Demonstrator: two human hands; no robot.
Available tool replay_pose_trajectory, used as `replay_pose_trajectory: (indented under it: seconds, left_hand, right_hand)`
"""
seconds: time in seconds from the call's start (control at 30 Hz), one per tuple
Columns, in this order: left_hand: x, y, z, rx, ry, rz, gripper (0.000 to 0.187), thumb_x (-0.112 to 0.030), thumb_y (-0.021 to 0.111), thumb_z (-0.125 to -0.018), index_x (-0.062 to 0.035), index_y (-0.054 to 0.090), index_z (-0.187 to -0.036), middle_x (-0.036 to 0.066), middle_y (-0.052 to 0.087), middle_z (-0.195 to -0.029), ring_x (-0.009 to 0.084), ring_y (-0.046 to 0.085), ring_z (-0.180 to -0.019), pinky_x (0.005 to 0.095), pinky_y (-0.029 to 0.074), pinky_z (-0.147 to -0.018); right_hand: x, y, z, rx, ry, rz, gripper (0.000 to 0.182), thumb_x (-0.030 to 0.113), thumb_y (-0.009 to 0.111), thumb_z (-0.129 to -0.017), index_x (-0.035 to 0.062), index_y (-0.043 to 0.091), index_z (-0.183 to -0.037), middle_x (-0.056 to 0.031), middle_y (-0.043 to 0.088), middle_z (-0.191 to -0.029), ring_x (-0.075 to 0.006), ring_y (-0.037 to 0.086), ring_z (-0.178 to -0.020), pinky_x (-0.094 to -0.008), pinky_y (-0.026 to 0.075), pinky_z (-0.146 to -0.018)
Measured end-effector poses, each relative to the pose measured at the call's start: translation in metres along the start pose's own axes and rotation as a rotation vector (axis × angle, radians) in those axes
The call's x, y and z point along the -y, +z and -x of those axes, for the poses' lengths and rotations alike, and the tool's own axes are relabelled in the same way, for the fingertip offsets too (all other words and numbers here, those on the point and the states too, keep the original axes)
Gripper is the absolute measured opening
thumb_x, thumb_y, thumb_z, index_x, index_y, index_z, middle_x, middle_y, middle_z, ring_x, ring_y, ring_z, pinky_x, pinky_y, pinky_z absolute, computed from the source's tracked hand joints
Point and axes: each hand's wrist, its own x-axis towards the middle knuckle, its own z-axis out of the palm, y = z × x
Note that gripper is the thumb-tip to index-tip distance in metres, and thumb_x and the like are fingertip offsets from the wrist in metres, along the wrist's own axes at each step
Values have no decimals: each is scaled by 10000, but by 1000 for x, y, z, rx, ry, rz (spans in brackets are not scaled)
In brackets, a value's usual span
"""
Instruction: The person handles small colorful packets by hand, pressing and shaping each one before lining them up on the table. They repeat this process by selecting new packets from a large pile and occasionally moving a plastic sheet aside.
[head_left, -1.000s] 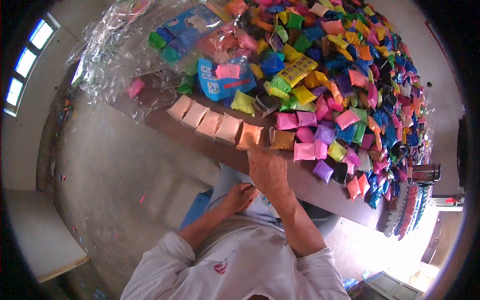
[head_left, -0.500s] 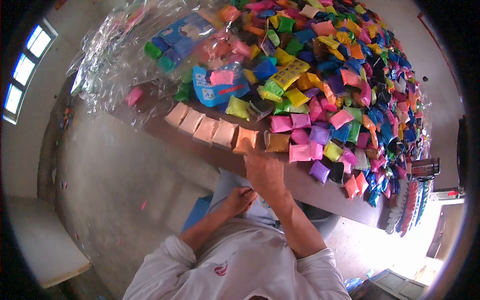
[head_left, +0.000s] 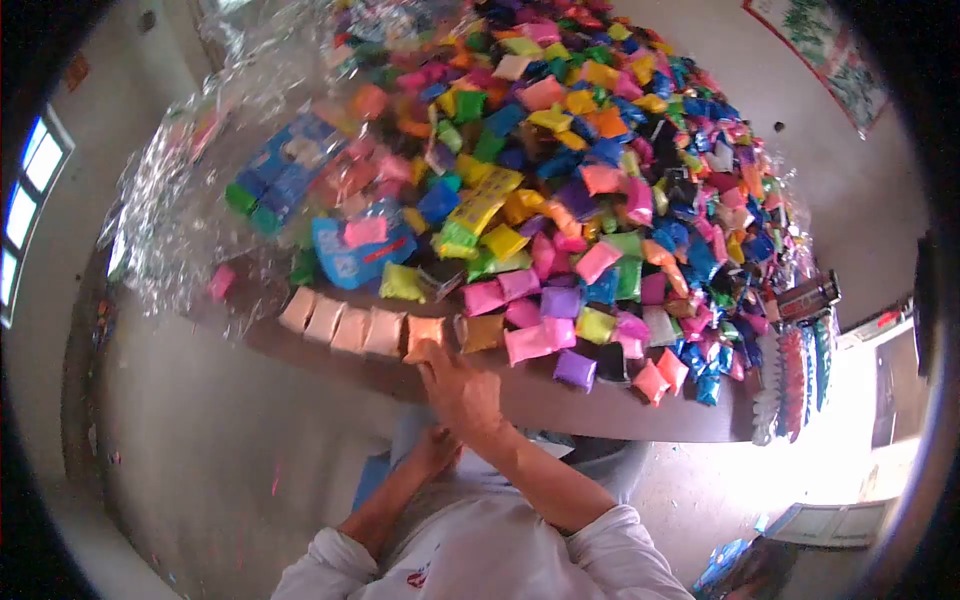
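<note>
Fingertips of my right hand [head_left: 465,395] press together at the lower edge of a small orange packet [head_left: 425,333] on the table's near edge. That packet lies in a row, with several pale peach packets [head_left: 350,328] to its left and a brown-gold packet [head_left: 482,332] to its right. Below the table edge, close to my lap, my left hand [head_left: 438,448] is curled. My right wrist partly covers it, and anything in its fingers is hidden.
A big heap of coloured packets [head_left: 600,180] covers the brown table [head_left: 540,400]. Crumpled clear plastic [head_left: 190,220] and a blue printed wrapper [head_left: 350,262] lie to the left. At the right end are a dark cylindrical container [head_left: 808,297] and stacked ridged strips [head_left: 795,385].
The view has shifted, so the table appears lower and further left. My right hand stays at the orange packet, its fingertips now at the lower edge. My left hand is more covered by the right wrist.
</note>
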Motion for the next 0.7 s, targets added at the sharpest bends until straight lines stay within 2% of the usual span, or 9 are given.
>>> replay_pose_trajectory:
  seconds: [0.17,0.2,0.33,0.37,0.4,0.57,0.63,0.67,0.7]
  left_hand:
    - [-30,3,6,3,-94,8,264,-246,470,-893,-64,520,-709,3,459,-535,97,431,-420,260,333,-391]
    - [-31,2,5,28,-91,-55,271,-254,480,-889,-65,521,-700,4,454,-529,93,429,-421,260,325,-387]
    - [-49,7,10,2,-130,-92,275,-276,515,-874,-65,532,-698,9,471,-545,89,430,-421,262,323,-382]
    - [-48,6,8,7,-121,-102,275,-276,515,-874,-65,532,-698,9,471,-545,89,430,-421,262,323,-382]
    - [-42,4,7,23,-104,-75,266,-275,522,-869,-64,537,-708,8,483,-561,93,432,-424,262,327,-386]
    - [20,-10,-11,-14,30,-65,228,-257,525,-861,-61,544,-747,13,509,-594,105,452,-448,261,345,-402]
    - [40,-20,-22,-153,635,-1397,184,-209,517,-853,-42,547,-781,34,515,-579,137,490,-471,294,381,-422]
    - [35,-19,-21,-158,647,-1403,184,-209,517,-853,-42,547,-781,34,515,-579,137,490,-471,294,381,-422]
    - [0,-6,-6,-125,353,-863,152,-187,515,-843,-39,550,-831,58,545,-650,165,524,-521,323,404,-449]
  right_hand:
    - [2,-14,-11,81,2,-82,481,262,571,-795,46,403,-1190,-105,587,-645,-288,589,-525,-383,487,-451]
    - [2,-18,-15,213,26,-63,527,263,572,-784,3,394,-1207,-117,606,-656,-285,600,-536,-392,488,-462]
    - [-7,-15,-24,67,-143,-33,589,250,566,-775,-30,359,-1249,-120,606,-626,-278,603,-526,-395,490,-476]
    - [-6,-19,-27,177,-123,7,562,235,554,-777,-51,374,-1227,-120,609,-629,-273,609,-533,-393,490,-477]
    - [-6,-22,-31,287,-103,47,537,220,541,-780,-71,388,-1205,-119,613,-631,-269,615,-540,-391,490,-479]
    - [-8,1,-15,220,-147,67,457,185,504,-781,-93,436,-1137,-122,612,-633,-267,623,-557,-376,506,-504]
    - [-2,-7,-13,249,-69,70,377,208,579,-752,-28,477,-1028,-132,606,-635,-273,625,-559,-353,511,-490]
    - [-3,-7,-12,236,-73,74,377,208,579,-752,-28,477,-1028,-132,606,-635,-273,625,-559,-353,511,-490]
    - [-4,-9,-9,271,-55,-17,373,225,571,-755,-22,505,-1027,-132,616,-652,-278,629,-576,-368,513,-512]
